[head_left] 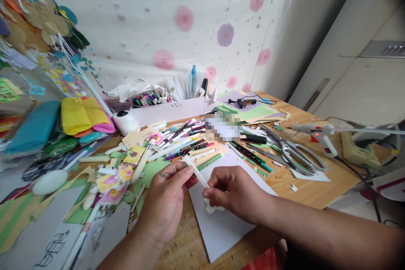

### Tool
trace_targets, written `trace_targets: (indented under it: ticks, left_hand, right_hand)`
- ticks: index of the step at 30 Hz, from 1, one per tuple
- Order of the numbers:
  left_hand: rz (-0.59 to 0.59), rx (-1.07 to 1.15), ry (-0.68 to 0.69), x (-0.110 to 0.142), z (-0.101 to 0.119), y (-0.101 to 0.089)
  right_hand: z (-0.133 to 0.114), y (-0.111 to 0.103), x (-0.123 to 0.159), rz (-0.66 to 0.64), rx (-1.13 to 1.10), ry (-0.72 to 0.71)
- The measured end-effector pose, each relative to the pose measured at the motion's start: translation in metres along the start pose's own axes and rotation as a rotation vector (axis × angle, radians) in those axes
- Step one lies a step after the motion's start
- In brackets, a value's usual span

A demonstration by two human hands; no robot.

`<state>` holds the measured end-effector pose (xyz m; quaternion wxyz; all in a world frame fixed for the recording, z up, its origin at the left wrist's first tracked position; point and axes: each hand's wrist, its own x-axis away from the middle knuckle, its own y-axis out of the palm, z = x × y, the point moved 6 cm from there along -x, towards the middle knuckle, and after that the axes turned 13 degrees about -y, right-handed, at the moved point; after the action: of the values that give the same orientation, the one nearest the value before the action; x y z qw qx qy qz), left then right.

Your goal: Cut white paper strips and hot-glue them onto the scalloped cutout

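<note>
A thin white strip (pixel 196 172), perhaps paper or plastic, runs slanting between my two hands over the sheet of white paper (pixel 218 236). My left hand (pixel 172 192) pinches its upper end between thumb and fingers. The lower end is gripped by my right hand (pixel 232 192), whose fingers are curled and pressed together. Beneath my right hand shows a small white cut-out shape (pixel 212 208), partly hidden by the fingers; whether the strip joins it I cannot tell. A green pencil-like stick (pixel 210 160) lies just beyond my hands.
Large scissors (pixel 297 156) and a white glue gun (pixel 319 135) with a red light sit at the right. A black glue gun (pixel 243 102) lies farther back. Pens crowd a white box (pixel 171 110). Painted paper flowers (pixel 110 182) and scraps cover the left.
</note>
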<state>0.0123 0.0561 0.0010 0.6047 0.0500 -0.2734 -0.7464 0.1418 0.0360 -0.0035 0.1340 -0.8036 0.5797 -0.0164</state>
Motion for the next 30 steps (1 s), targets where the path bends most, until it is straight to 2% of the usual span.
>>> trace_targets:
  ticks: [7,10,13,16,19,22,26,30]
  left_hand:
    - [-0.013,0.001,0.008,0.005,0.000,0.005]
    - [-0.007,-0.198,0.071,0.007,0.005,0.004]
    - [0.022,-0.477,0.135,0.011,0.010,0.006]
    - [0.025,-0.690,0.166,0.015,0.013,0.014]
    - [0.022,-0.789,0.166,0.015,0.014,0.019]
    - [-0.019,-0.779,0.071,0.010,0.005,0.017]
    - [-0.131,-0.589,-0.047,0.006,-0.008,0.012]
    - [-0.126,-0.574,-0.071,0.006,-0.010,0.014]
  right_hand:
    - [-0.008,0.001,0.005,-0.032,0.195,-0.103]
    - [-0.018,-0.004,0.005,-0.024,0.167,-0.189]
    - [-0.028,-0.016,0.002,0.070,0.080,-0.238]
    - [-0.029,-0.020,-0.002,0.097,-0.068,-0.237]
    - [-0.024,-0.017,-0.006,0.093,-0.177,-0.198]
    - [-0.018,-0.014,-0.007,0.107,-0.215,-0.137]
    - [-0.018,-0.016,-0.010,0.157,-0.203,-0.127]
    - [-0.020,-0.021,-0.013,0.202,-0.187,-0.155]
